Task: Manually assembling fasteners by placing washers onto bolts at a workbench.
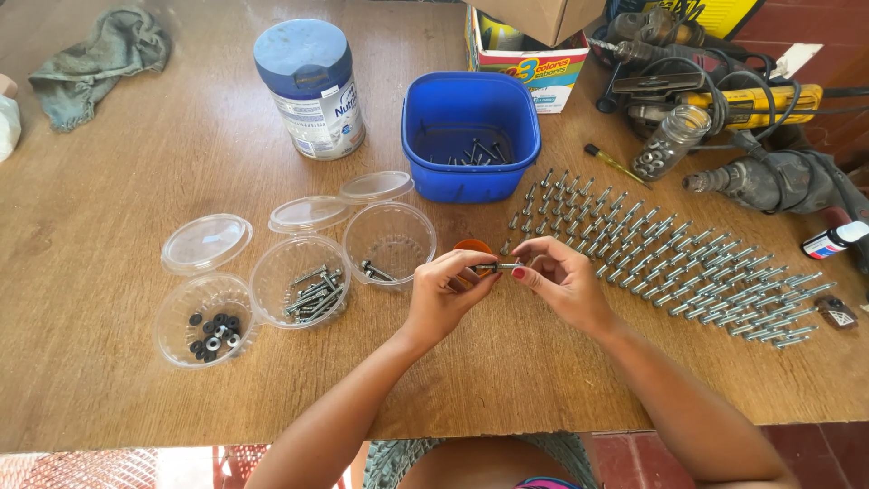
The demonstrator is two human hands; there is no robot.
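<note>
Reference landmark: the blue tub (pixel 471 136), a square plastic bin with rounded corners holding a few loose bolts. Far left of it lies a crumpled grey-green cloth (pixel 101 56) on the brown wooden desk (pixel 136 398); nearer, a cylindrical tin with a blue lid (pixel 312 86) stands upright. Below-left of the tub sit three clear, ribbed plastic cups with hinged lids open: the washer cup (pixel 206 319) holds black and silver rings, the middle cup (pixel 300 292) a pile of plain steel bolts, the third cup (pixel 389 243) only one or two. Directly below the tub, my left hand (pixel 444 299) pinches one end of a small steel bolt (pixel 496 267) between thumb and fingertips; my right hand (pixel 566 285) pinches the other end, fingers curled close. The bolt is held level above the desk, in front of an orange cup (pixel 472 246). Right of the tub, many finished bolts (pixel 674 267) lie in neat diagonal rows. Judging by this, most pieces are assembled; the cups' contents remain. Upper right: a glass jar (pixel 670 140) and power drills (pixel 769 177).
</note>
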